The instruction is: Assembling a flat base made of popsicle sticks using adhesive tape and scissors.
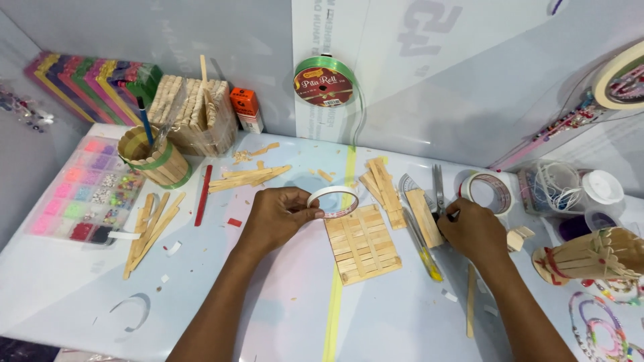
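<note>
At frame centre, the left hand (278, 216) pinches the tape roll (333, 201) above the stick panel (362, 243). The right hand (473, 231) closes on the scissors (439, 191); steady the roll, cut cleanly.

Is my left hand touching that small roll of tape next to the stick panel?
Touching. The head view shows the left hand pinching the rim of the small tape roll between thumb and fingers, beside the wooden stick panel.
</note>
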